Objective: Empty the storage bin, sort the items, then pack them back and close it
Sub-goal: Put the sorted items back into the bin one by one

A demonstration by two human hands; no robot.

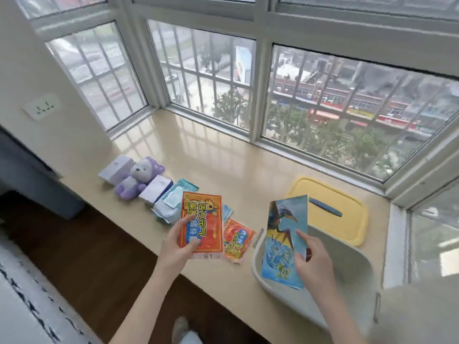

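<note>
On the sill (pixel 223 155), L to R: white boxes (pixel 116 167), purple plush (pixel 137 180), wipes pack (pixel 171 202); left hand (pixel 178 247) pinching big orange packet (pixel 201 222); smaller orange packet (pixel 237 240) lying flat; right hand (pixel 314 259) fingers clamped on blue dinosaur packet (pixel 285 242) over open grey bin (pixel 347 264); yellow lid (pixel 347 219) just behind bin.

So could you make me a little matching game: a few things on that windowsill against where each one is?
Things:
1. orange packet
2. dinosaur card
3. yellow lid
4. purple plush toy

Places:
a. flat on the sill behind the grey bin
b. in the left hand
c. between two pale boxes
d. in the right hand, over the bin

Pairs: 1-b, 2-d, 3-a, 4-c
</note>
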